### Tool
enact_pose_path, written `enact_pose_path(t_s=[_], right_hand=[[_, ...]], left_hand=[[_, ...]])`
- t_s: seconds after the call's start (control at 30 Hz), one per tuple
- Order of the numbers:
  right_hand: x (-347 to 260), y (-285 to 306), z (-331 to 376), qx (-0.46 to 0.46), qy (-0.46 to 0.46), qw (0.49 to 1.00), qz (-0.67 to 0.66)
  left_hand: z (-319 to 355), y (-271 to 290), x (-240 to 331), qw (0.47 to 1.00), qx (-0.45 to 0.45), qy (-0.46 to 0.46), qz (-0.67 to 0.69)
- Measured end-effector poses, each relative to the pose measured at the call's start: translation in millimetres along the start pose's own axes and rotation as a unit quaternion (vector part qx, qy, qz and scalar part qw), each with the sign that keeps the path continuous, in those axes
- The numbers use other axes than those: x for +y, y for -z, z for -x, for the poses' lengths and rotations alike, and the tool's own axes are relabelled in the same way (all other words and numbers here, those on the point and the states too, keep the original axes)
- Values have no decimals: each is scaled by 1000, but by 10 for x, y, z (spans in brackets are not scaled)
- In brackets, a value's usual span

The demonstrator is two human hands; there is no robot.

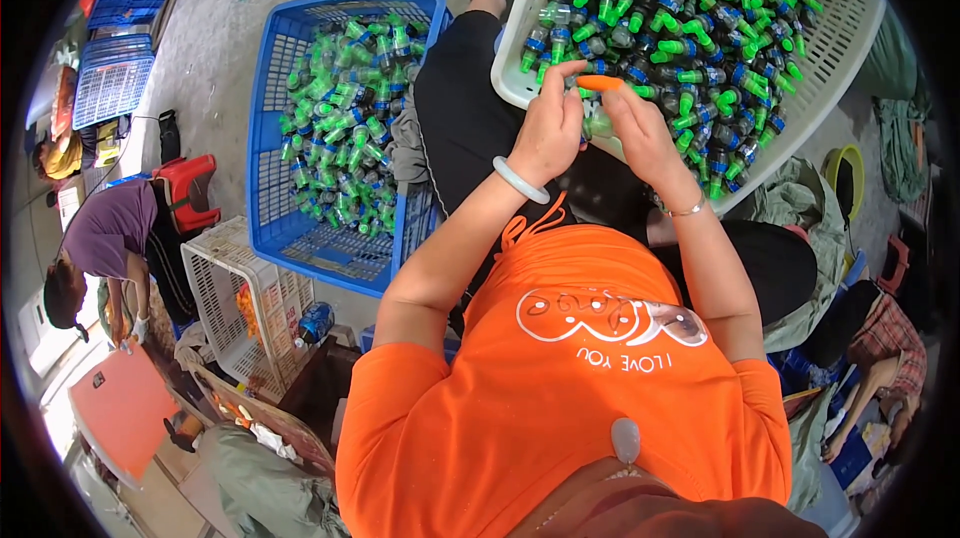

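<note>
My left hand (552, 128), with a pale bangle at its wrist, is closed, thumb and index finger brought together. My right hand (640, 130) is curled toward it, fingertips almost meeting the left ones. An orange cover (599, 84) sits at the right index fingertip. Between the hands shows part of a small bottle (597, 125), pale green and clear, mostly hidden by the fingers. Just beyond them is a white basket (845, 33), tilted and heaped with small dark bottles (690, 38) with green tops and blue bands. At left, a blue basket (265, 128) holds more greenish bottles (345, 128).
A grey cloth (408, 146) hangs over the blue basket's right side. Left of me stand a white crate (225, 268) and a red chair (190, 190), with a bending person (110, 228) in purple. Another person (890, 348) in a checked shirt is at right.
</note>
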State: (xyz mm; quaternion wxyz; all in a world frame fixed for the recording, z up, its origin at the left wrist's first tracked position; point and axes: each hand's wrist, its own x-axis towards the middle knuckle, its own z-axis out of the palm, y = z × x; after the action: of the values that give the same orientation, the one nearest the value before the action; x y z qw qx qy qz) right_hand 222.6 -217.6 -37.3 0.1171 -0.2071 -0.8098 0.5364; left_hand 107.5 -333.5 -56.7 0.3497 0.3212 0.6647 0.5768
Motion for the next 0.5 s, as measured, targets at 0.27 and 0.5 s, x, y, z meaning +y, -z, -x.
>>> enact_pose_path(t_s=[0.27, 0.5], right_hand=[[-124, -136, 26, -18, -81, 986, -144], [-31, -50, 156, -47, 170, 969, 170]], left_hand=[[33, 44, 13, 997, 51, -37, -47], [114, 165, 96, 995, -16, 95, 37]])
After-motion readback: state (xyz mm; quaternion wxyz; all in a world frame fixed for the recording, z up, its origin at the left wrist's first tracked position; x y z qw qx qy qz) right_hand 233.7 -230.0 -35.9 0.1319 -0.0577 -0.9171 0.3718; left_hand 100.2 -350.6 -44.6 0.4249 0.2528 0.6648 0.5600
